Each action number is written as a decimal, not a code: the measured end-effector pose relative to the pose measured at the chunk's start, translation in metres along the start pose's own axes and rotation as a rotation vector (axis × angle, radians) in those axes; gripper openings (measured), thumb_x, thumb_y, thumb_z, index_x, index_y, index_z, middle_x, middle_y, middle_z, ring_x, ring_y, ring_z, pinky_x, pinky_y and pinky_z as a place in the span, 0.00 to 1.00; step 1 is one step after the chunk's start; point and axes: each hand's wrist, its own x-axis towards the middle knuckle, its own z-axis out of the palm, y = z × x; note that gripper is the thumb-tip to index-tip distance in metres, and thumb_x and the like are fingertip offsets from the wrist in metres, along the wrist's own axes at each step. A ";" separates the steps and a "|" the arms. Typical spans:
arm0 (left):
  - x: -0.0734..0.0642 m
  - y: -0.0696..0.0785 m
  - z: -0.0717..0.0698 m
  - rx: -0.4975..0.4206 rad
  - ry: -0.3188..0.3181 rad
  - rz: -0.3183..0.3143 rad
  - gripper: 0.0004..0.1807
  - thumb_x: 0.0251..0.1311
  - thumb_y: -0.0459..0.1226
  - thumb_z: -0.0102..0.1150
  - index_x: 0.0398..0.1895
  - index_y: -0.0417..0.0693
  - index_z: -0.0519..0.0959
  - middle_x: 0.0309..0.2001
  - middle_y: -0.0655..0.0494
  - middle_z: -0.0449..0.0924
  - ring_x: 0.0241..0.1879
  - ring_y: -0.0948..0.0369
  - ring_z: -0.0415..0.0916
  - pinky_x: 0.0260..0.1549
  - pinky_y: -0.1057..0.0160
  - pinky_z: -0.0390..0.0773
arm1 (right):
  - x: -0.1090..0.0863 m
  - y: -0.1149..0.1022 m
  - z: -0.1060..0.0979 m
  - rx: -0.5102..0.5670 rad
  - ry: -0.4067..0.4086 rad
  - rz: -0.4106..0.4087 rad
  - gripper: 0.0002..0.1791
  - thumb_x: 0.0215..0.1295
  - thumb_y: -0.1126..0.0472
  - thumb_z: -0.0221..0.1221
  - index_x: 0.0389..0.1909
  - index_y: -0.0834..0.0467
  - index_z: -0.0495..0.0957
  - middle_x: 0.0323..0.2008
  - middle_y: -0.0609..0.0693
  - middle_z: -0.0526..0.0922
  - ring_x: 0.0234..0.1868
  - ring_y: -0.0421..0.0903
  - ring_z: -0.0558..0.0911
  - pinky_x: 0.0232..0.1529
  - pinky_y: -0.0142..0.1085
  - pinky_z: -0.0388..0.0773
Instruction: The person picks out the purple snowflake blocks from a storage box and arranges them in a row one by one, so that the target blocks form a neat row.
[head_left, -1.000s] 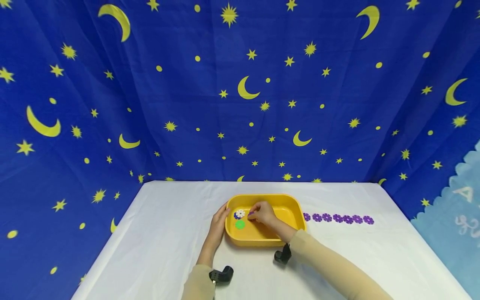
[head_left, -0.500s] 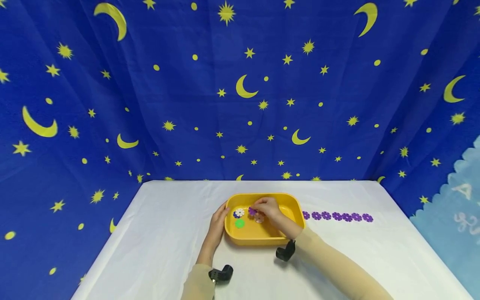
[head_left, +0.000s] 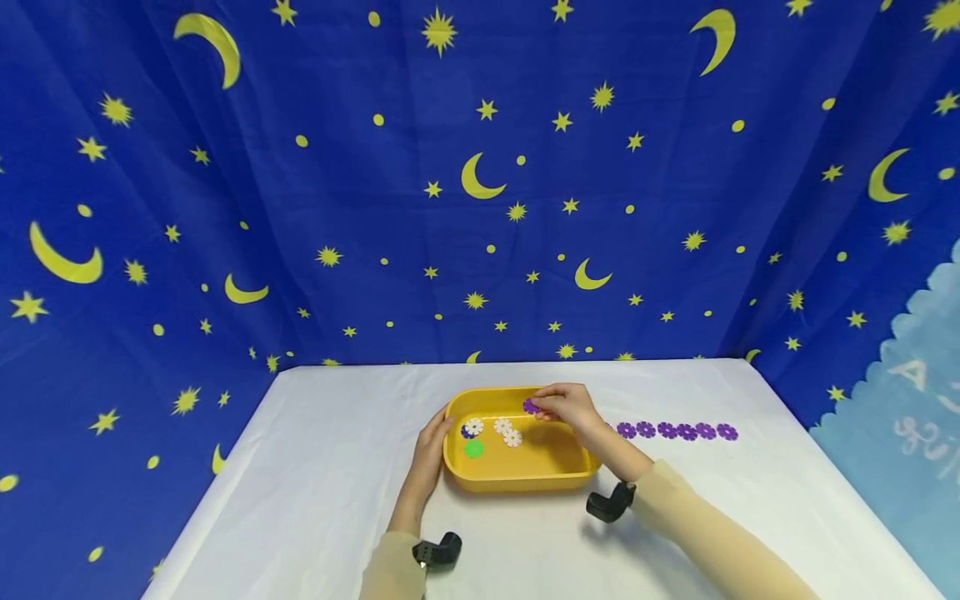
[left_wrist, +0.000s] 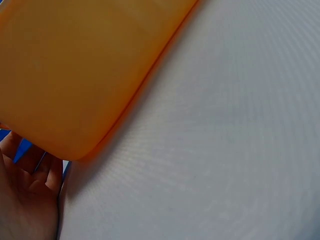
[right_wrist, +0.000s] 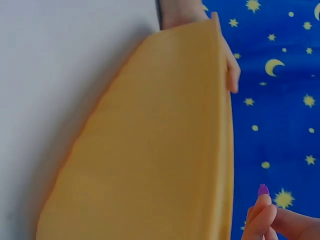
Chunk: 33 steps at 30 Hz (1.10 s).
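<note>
A yellow plastic basin (head_left: 521, 483) sits on the white table. My left hand (head_left: 430, 450) grips its left end, with a digit over the rim in the right wrist view. Above the basin's right rear part, my right hand (head_left: 573, 407) pinches a purple flower-shaped disc (head_left: 530, 407) between thumb and fingers. Only a purple edge (right_wrist: 263, 190) of that disc shows in the right wrist view. Inside the basin lie a green disc (head_left: 474, 449), a white disc (head_left: 474, 426) overlapping a blue disc (head_left: 467, 433), and two more white discs (head_left: 512, 437) touching each other.
A row of several purple flower discs (head_left: 686, 432) lies on the white tablecloth (head_left: 337, 467) to the right of the basin. A blue curtain (head_left: 412, 208) with yellow moons and stars stands behind the table and along its sides.
My right hand has lifted the purple disc from the basin floor and moved it right and back. The white discs beneath are now uncovered. My left hand stays at the basin's end.
</note>
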 end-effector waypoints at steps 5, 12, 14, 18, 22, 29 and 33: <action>0.000 0.000 0.000 0.017 0.005 -0.005 0.25 0.72 0.40 0.42 0.69 0.40 0.62 0.71 0.44 0.60 0.74 0.48 0.51 0.75 0.48 0.49 | -0.004 -0.003 -0.019 0.014 0.015 0.007 0.16 0.62 0.69 0.59 0.48 0.77 0.75 0.26 0.47 0.86 0.20 0.35 0.82 0.31 0.30 0.86; 0.009 -0.015 -0.001 0.008 0.000 0.000 0.26 0.72 0.40 0.41 0.70 0.41 0.61 0.72 0.44 0.59 0.74 0.47 0.50 0.74 0.47 0.48 | -0.010 -0.003 -0.045 -0.037 0.033 0.002 0.18 0.62 0.68 0.59 0.49 0.76 0.75 0.25 0.45 0.85 0.22 0.35 0.83 0.30 0.28 0.85; 0.013 -0.022 -0.002 0.008 0.013 -0.005 0.26 0.72 0.42 0.42 0.70 0.43 0.61 0.72 0.46 0.59 0.74 0.48 0.50 0.75 0.47 0.48 | -0.011 -0.002 -0.051 -0.067 0.037 0.000 0.18 0.63 0.67 0.60 0.50 0.75 0.75 0.26 0.45 0.86 0.23 0.35 0.83 0.31 0.28 0.85; 0.016 -0.031 -0.003 0.022 0.028 -0.001 0.28 0.71 0.46 0.43 0.70 0.46 0.61 0.72 0.48 0.59 0.74 0.49 0.51 0.74 0.47 0.48 | -0.012 0.002 -0.066 -0.098 0.063 0.013 0.20 0.63 0.64 0.60 0.52 0.73 0.75 0.28 0.45 0.85 0.24 0.35 0.83 0.34 0.28 0.85; 0.017 -0.034 -0.004 0.017 0.026 0.002 0.28 0.70 0.47 0.43 0.70 0.47 0.62 0.72 0.49 0.59 0.74 0.50 0.50 0.75 0.47 0.47 | -0.013 0.006 -0.082 -0.097 0.085 0.017 0.22 0.65 0.63 0.59 0.54 0.73 0.73 0.28 0.42 0.84 0.25 0.34 0.82 0.34 0.26 0.84; 0.018 -0.036 -0.004 0.013 0.027 -0.005 0.28 0.70 0.47 0.44 0.70 0.47 0.62 0.72 0.50 0.60 0.74 0.50 0.51 0.75 0.47 0.48 | -0.020 0.011 -0.112 -0.034 0.121 0.001 0.26 0.65 0.63 0.59 0.57 0.77 0.68 0.25 0.37 0.83 0.24 0.32 0.83 0.32 0.24 0.84; 0.017 -0.035 -0.004 0.010 0.030 0.004 0.28 0.70 0.47 0.44 0.70 0.47 0.62 0.72 0.49 0.60 0.74 0.50 0.51 0.75 0.47 0.48 | -0.024 0.014 -0.129 -0.020 0.157 0.020 0.26 0.65 0.62 0.58 0.58 0.76 0.67 0.24 0.35 0.82 0.24 0.32 0.82 0.31 0.23 0.83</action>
